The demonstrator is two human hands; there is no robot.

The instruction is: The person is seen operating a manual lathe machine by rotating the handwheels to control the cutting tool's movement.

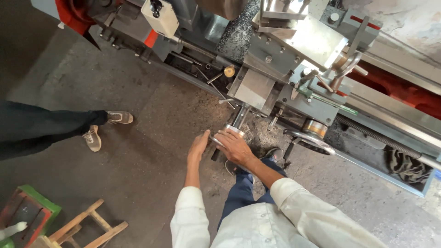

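One round, shiny metal handwheel (228, 133), hand-covered

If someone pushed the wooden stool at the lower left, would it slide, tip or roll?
The wooden stool seems light, being thin slats with open gaps, so it probably slides easily. It already sits tilted, so a push may tip it. Its straight legs make rolling unlikely.

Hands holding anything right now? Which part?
Both hands are on the lathe's cross-slide handwheel: right hand lies over its rim from above, left hand touches the rim's left edge. Full grip cannot be told.
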